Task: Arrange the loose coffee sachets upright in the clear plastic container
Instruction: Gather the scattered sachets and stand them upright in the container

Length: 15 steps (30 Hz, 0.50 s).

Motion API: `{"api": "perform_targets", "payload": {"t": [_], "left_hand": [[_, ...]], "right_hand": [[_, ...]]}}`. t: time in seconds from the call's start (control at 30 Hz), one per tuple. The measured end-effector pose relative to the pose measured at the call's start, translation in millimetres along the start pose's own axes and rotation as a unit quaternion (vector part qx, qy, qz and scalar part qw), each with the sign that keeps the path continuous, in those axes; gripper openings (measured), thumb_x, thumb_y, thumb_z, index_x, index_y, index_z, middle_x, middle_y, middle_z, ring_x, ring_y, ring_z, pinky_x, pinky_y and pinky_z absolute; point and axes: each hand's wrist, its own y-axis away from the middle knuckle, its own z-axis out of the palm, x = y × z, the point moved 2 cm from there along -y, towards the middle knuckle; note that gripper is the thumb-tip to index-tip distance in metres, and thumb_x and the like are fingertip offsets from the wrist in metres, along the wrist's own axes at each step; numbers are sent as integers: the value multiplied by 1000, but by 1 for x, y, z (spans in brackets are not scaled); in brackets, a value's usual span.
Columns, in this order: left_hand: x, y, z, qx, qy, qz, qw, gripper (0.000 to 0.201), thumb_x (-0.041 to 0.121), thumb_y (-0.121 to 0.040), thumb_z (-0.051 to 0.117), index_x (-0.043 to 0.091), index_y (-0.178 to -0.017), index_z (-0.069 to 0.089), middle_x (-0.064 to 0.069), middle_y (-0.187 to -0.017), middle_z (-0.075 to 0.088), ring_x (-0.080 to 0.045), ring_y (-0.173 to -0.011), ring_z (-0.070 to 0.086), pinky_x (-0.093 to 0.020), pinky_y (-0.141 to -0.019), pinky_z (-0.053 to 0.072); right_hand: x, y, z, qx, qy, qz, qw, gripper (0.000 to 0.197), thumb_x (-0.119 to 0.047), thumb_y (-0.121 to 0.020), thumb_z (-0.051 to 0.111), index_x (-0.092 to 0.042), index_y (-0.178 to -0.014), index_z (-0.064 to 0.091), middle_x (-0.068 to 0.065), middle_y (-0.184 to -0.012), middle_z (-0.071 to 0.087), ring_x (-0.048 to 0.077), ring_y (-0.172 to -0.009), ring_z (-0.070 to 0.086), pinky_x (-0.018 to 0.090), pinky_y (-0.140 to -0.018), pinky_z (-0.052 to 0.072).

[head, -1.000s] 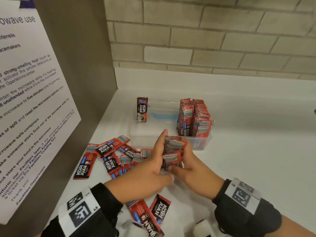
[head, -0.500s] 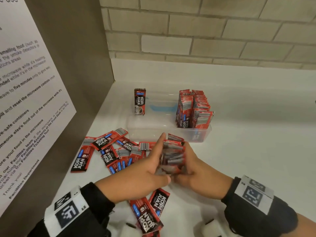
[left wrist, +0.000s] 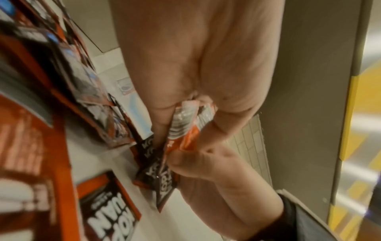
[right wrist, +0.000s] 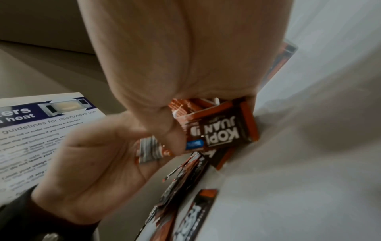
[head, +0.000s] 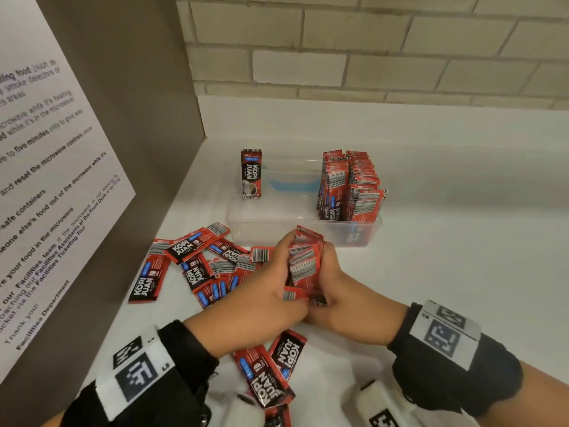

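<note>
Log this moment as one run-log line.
stage: gathering | left hand + right hand: grip sachet bundle | container: part-filled | loose sachets: on counter

"KOPI JUAN" on red-black sachets (head: 147,280), "microwave", "Facilities Department", perhaps "Thank you!" on wall notice (head: 46,186)

Red sachets (head: 197,266) strewn, others upright in container (head: 277,232)

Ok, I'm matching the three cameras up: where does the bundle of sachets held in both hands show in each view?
Head: bundle of sachets just below centre, between both hands.
Left wrist: centre, below the palm.
Right wrist: right of centre, under the hand.
Shared landmark: the white counter, seen in all three.
</note>
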Motion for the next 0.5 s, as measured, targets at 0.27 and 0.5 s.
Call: {"api": "perform_targets", "payload": {"t": [0.27,0.5], "left_hand": [[-7,4,-11,18,54,5,998,58,1,-93,53,42,-131,38,12,-114,68,-15,-107,64,-43,-98,49],[-10,1,-2,-23,6,10,1000,81,-3,-91,47,50,-141,12,15,-118,57,9,-98,57,-11,-84,43]], "right_hand": [[0,2,-9,57,-65,-24,996,45,-13,-91,56,-28,-126,31,-2,-119,57,-1,-106,57,19,-90,49],[6,1,4,57,-139,-45,988,43,-30,-87,46,-30,-126,27,-2,-129,52,5,-119,51,23,-100,44]]}}
